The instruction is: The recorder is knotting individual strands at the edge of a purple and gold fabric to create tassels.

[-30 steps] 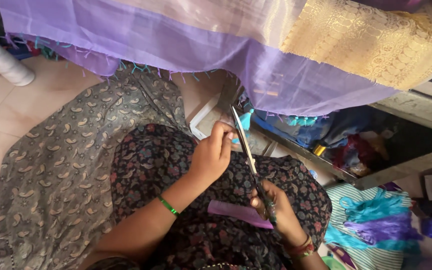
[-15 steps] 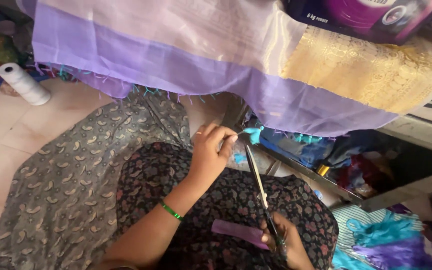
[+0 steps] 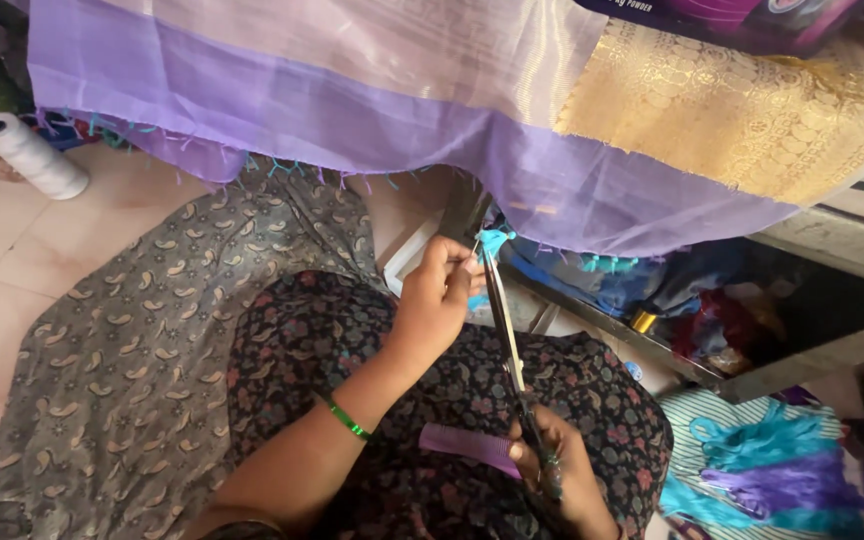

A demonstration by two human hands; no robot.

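At the centre of the frame, the left hand (image 3: 435, 300) pinches a turquoise tassel (image 3: 493, 241) on the lower edge of the purple sari cloth (image 3: 352, 110), fingers closed on it. The right hand (image 3: 562, 475), at the lower right, grips the handles of long scissors (image 3: 505, 335), blades reaching up to the tassel. A purple comb (image 3: 467, 447) lies on the lap just beside that hand. A white thread spool (image 3: 30, 154) stands upper left on the floor.
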